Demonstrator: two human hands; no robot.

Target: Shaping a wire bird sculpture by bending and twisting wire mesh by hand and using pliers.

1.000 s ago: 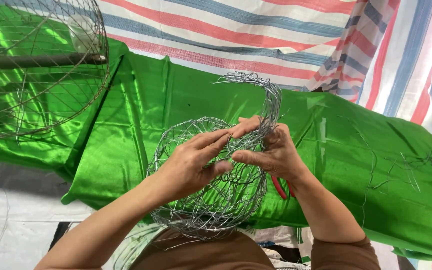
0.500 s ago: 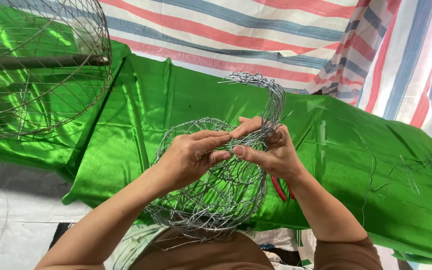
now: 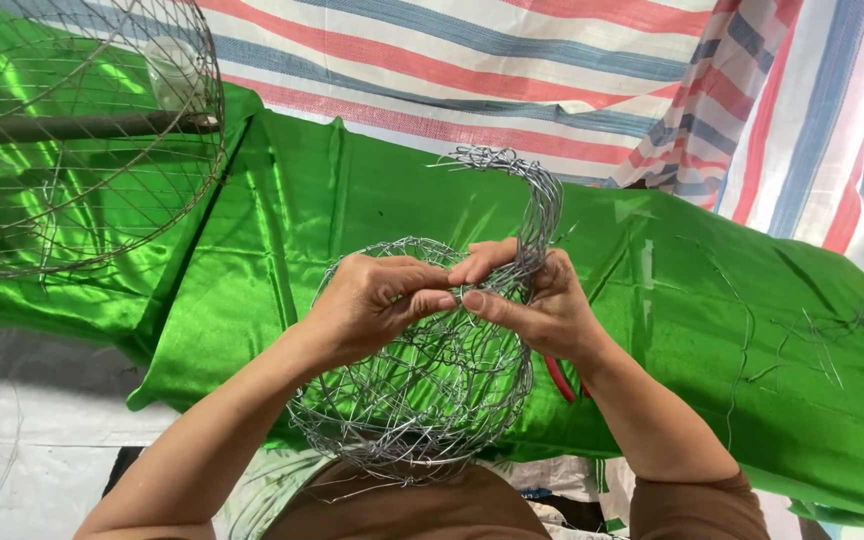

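A large wire cage (image 3: 72,140) sits at the far left on the green cloth (image 3: 692,330). Near the middle, the left hand (image 3: 377,305) curls its fingers around the rim of a round wire basket (image 3: 422,390) held over the lap. Touching it, the right hand (image 3: 537,305) pinches the same wire, where a woven wire strip (image 3: 537,205) arches upward. A red-handled tool (image 3: 559,380) lies just beneath the right wrist.

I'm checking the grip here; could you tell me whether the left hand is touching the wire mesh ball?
Touching: in the head view the left hand lies on the wire mesh ball, fingers curled over its rim.
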